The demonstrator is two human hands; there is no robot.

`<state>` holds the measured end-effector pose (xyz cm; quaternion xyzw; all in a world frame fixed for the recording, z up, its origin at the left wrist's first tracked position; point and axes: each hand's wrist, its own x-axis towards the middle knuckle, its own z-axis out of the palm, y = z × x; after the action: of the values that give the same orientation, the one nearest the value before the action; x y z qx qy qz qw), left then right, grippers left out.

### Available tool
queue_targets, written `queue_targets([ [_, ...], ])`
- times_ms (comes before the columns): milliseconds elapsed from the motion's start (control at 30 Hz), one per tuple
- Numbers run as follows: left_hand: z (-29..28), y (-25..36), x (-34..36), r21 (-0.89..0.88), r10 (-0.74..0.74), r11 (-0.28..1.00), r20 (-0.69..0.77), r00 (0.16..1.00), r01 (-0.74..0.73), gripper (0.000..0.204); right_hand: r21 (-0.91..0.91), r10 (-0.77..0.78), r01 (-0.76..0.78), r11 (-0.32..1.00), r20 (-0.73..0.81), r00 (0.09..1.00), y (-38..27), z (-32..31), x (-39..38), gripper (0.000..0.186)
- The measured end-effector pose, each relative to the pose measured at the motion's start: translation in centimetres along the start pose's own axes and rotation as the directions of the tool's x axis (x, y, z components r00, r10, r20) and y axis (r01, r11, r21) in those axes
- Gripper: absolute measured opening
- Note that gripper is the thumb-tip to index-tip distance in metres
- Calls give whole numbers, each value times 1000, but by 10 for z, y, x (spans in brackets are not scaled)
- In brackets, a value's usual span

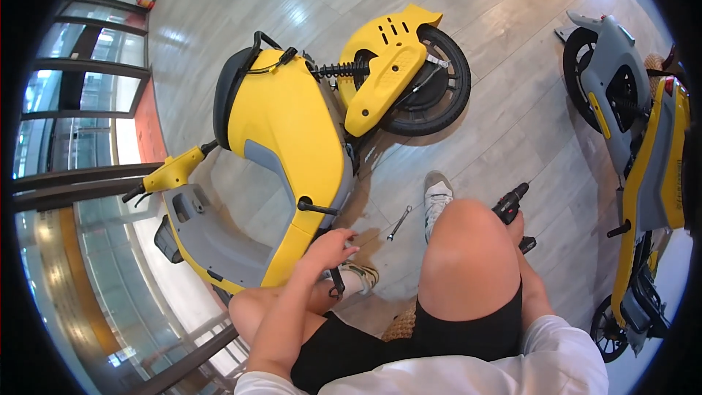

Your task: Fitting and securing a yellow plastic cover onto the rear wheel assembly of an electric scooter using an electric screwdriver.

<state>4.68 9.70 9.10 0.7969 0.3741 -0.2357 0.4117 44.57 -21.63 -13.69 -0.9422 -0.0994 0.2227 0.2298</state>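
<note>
A yellow and grey electric scooter [292, 113] lies on its side at the left, its rear wheel [439, 91] pointing away from me. My left hand [330, 249] is by its underside, fingers curled around a part that they mostly hide. Below those fingers a short black piece [337, 282] shows; whether it belongs to the scooter I cannot tell. Beyond my raised knee, my right hand [516, 228] grips a black cordless drill [510, 205], its chuck pointing up and away. On the floor between my feet and the scooter rests a combination wrench [399, 223].
A second yellow and grey scooter [643, 168] stands along the right side. Glass doors [80, 95] with dark frames line the left. Under me is a woven seat [399, 327]. Wood-look planks [504, 7] cover the floor.
</note>
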Motion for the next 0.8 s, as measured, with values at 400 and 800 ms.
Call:
queue_targets([
  [400,-61,40,-1,87,-11,996,-166,986,25,40,-15,83,-82,996,54,995,-43,-21,27,44],
  [800,-88,78,-5,212,156,968,-77,985,-137,51,-137,-604,633,762,201,771,-389,-169,61,39],
])
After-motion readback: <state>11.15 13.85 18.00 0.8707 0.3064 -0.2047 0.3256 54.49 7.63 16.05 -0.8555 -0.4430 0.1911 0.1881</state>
